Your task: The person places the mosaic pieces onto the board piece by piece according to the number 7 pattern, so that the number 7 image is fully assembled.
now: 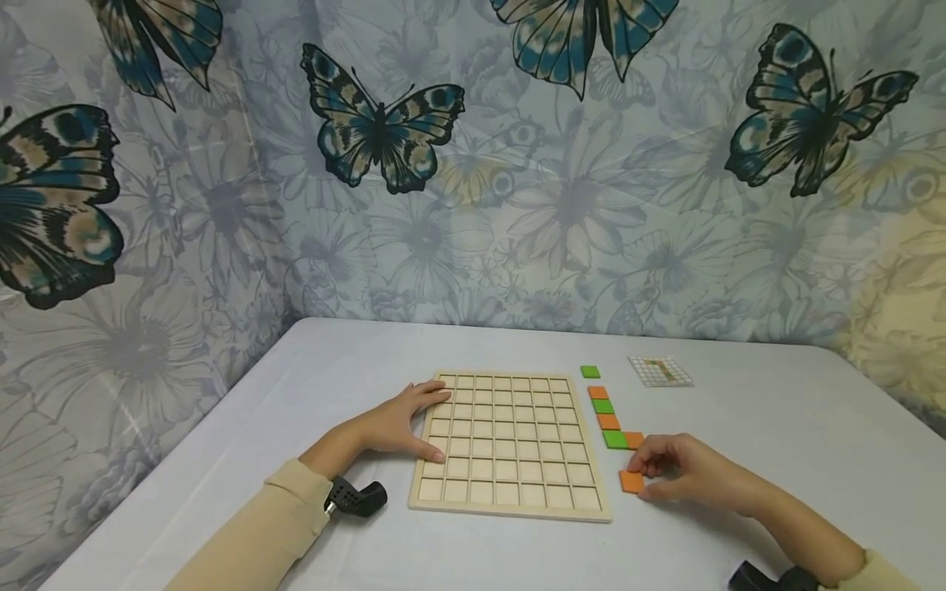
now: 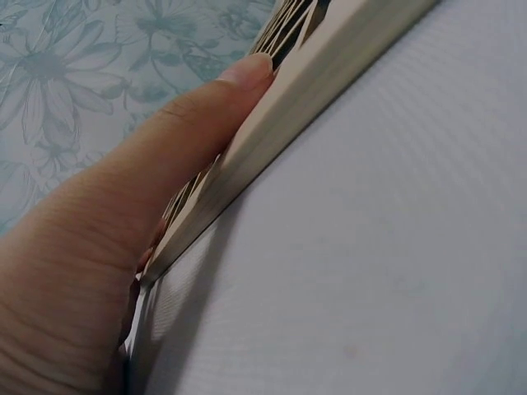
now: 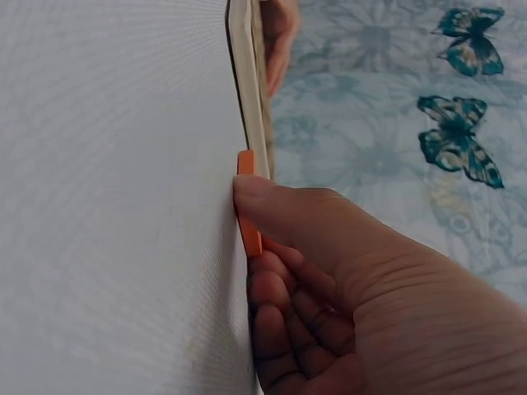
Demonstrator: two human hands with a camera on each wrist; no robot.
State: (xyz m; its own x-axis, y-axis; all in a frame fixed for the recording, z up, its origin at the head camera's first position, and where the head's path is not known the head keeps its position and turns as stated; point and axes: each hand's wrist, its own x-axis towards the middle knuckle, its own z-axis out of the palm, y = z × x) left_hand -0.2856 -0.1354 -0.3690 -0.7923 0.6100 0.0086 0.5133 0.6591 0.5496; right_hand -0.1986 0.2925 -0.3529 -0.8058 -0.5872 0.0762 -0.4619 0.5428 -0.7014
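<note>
A pale wooden grid board (image 1: 510, 450) with square cells lies flat on the table, no tiles in its cells. My left hand (image 1: 399, 420) rests along its left side, thumb and fingers spread straight over the frame; the left wrist view has the thumb (image 2: 193, 115) on the raised rim. Off the board's lower right corner, my right hand (image 1: 683, 469) pinches an orange square tile (image 1: 631, 482) between thumb and fingers. Seen edge-on in the right wrist view, that tile (image 3: 249, 226) is low at the white tablecloth, with the thumb across it and the other fingers curled.
Right of the board, green and orange tiles form a column, including a green tile (image 1: 614, 440) and an orange tile (image 1: 633, 440) side by side. A lone green tile (image 1: 590, 372) lies farther back. Beyond is a gridded pattern card (image 1: 660, 372). Butterfly-print fabric (image 1: 473, 246) hangs behind the table.
</note>
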